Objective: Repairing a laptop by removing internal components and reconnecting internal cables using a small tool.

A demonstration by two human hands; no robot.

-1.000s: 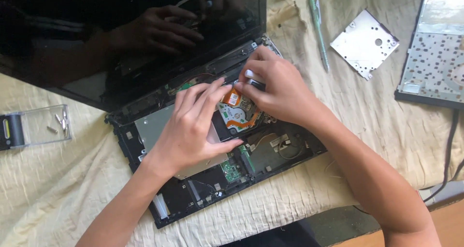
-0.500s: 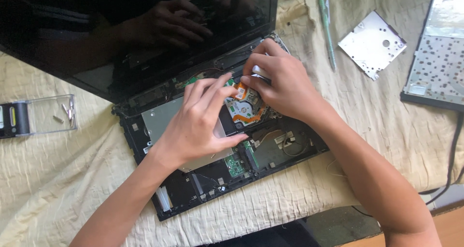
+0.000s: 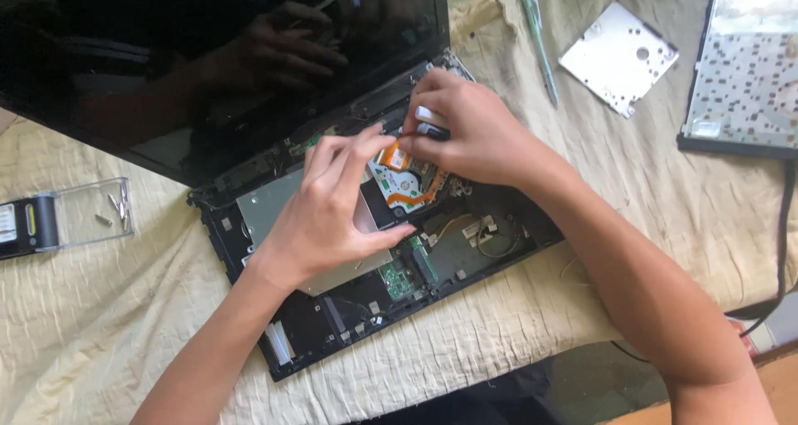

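I see my left hand (image 3: 328, 217) resting flat and open on the grey metal plate (image 3: 266, 209) inside the opened laptop base (image 3: 332, 325), its fingers (image 3: 353, 147) stretched toward the orange flex cable (image 3: 397, 155). My right hand (image 3: 470, 130) is curled, pinching a small pale part (image 3: 431, 119) just beside that cable, near the hinge of the dark screen (image 3: 166, 68). The base lies mid-cloth, near the front edge of the cloth-covered tabletop (image 3: 83, 325). A clear plastic case (image 3: 79, 213) sits toward the left edge; a pen (image 3: 539, 39), a perforated metal cover (image 3: 619, 58) and a removed keyboard (image 3: 744, 84) lie toward the far right corner.
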